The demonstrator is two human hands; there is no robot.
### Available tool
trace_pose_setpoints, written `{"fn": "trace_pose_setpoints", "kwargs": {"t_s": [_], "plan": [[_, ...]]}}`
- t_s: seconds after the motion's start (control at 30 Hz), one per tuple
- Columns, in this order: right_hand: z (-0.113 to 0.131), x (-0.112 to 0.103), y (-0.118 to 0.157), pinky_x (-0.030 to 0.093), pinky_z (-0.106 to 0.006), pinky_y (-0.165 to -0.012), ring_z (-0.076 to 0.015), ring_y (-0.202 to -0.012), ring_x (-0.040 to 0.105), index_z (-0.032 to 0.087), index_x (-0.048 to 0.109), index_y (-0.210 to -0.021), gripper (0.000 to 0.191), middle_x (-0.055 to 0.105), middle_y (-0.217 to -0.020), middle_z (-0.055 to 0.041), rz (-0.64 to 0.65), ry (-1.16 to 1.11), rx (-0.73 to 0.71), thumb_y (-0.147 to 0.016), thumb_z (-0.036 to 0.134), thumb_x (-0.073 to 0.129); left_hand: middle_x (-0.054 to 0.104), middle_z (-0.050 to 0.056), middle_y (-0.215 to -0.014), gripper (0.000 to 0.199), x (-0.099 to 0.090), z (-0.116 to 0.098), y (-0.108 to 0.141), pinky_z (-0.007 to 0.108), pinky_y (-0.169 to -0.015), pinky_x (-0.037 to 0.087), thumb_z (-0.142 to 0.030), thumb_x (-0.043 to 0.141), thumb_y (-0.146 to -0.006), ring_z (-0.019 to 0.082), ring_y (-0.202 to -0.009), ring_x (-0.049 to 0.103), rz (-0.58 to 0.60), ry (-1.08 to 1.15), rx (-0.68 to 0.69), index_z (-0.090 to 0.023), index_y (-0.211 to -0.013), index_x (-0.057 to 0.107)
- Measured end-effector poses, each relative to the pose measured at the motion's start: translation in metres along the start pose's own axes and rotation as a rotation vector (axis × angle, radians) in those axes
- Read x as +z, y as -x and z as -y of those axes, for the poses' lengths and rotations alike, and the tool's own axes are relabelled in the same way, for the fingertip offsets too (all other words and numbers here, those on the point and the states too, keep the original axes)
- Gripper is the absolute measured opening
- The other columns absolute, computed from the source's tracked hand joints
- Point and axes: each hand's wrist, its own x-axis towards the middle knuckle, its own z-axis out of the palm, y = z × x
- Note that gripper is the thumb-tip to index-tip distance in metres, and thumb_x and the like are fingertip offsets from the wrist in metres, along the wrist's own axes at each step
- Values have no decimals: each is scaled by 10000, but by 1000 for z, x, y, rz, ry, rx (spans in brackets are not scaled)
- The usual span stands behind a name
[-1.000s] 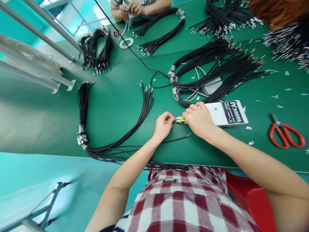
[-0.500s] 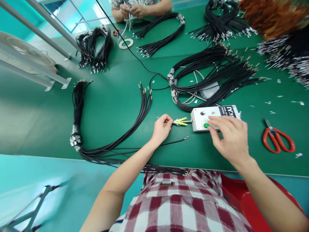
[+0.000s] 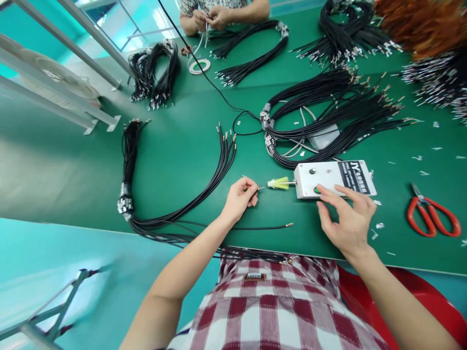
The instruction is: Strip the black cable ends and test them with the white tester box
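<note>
A thin light wire pokes out of the pinched thumb and fingers of my left hand. A small gap separates its tip from a yellow clip-like head, blurred into a cone shape, on the metal shaft of a white box with a black label. My right hand lies over the front of this box, fingers spread, one fingertip on the green button. Below my left hand a single black cable with a bared end stretches across the table.
A tied black cable bundle curves along the left. More bundles lie behind the box. Red-handled cutters rest at the right among scraps. Across the table a person's hands work near a white tape roll.
My left hand has drawn back a little from the yellow head, opening a gap. The head's separate prongs now look like a blurred cone. The whole view has shifted slightly.
</note>
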Motion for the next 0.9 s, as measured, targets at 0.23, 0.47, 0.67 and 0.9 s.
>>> {"fn": "trace_pose_setpoints", "kwargs": {"t_s": [0.23, 0.47, 0.67, 0.9], "plan": [[19, -13, 5, 506, -422, -879, -246, -1003, 685, 220, 603, -1021, 303, 767, -1100, -93, 46, -294, -60, -802, 32, 695, 672, 112, -1000, 241, -13, -3, 65, 363, -903, 472, -245, 451, -987, 222, -975, 607, 210, -813, 253, -167, -953, 677], [30, -5, 4, 548, -367, -852, -202, -967, 713, 214, 623, -1055, 247, 763, -1068, -75, 199, -565, -25, -867, 55, 637, 714, 57, -830, 223, -17, -8, 113, 282, -701, 463, -148, 463, -958, 192, -757, 650, 690, -1099, 121, -184, -931, 681], [34, 7, 7, 554, -371, -862, -204, -995, 712, 218, 629, -1084, 237, 751, -1090, -71, 271, -654, -39, -892, 79, 630, 694, 81, -965, 152, -49, -22, 45, 310, -811, 482, -213, 499, -970, 215, -896, 643, -25, -1178, 275, -185, -958, 648], [34, 3, 6, 568, -359, -836, -192, -961, 720, 230, 619, -1070, 182, 755, -1055, -58, 271, -623, -32, -923, 123, 613, 620, 136, -1029, 100, -84, -9, -16, 385, -861, 476, -159, 515, -912, 282, -978, 589, -379, -1404, 234, -162, -955, 605]]}}
